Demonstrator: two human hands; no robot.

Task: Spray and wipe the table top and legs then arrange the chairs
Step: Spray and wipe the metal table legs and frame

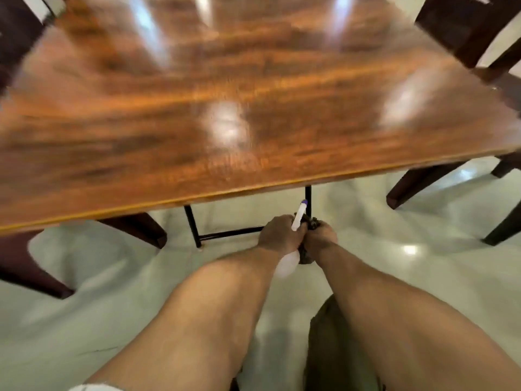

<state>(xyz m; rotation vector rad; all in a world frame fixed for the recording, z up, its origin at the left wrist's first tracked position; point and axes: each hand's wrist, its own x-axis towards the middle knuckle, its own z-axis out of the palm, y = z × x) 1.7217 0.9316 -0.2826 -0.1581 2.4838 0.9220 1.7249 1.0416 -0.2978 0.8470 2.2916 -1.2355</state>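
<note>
A: Surroundings, entry one. What stands around the work, and what blocks the view?

B: A glossy brown wooden bench [253, 108] fills the upper frame. Its near edge overhangs and hides most of the frame beneath it. Below the edge, the pale shiny floor [112, 306]. Olive shorts [332, 348] show at the bottom, between the forearms. The whole view is motion-blurred.

A: Counts?

B: One bench. Two thin black upright legs [192, 227] [308, 197], joined low down by one black crossbar [231, 233]. Dark chair parts [465, 26] show in four places: far left, far right, near left under the bench, and near right. Blur and cropping prevent a count of whole chairs. One spray bottle [298, 218], one cloth [311, 221], two hands.

A: Position of the bottle and cloth relative to the fingers?

B: Both hands sit side by side, touching, just below the bench edge at the right-hand upright. The left hand [277, 235] has its fingers curled around the white bottle's neck. The purple-tipped nozzle points up toward the bench edge, and the blurred body hangs below the wrist. The right hand [320, 238] has its fingers clenched on the dark cloth, which is bunched against that upright. Actual contact with the metal cannot be confirmed through the blur.
</note>
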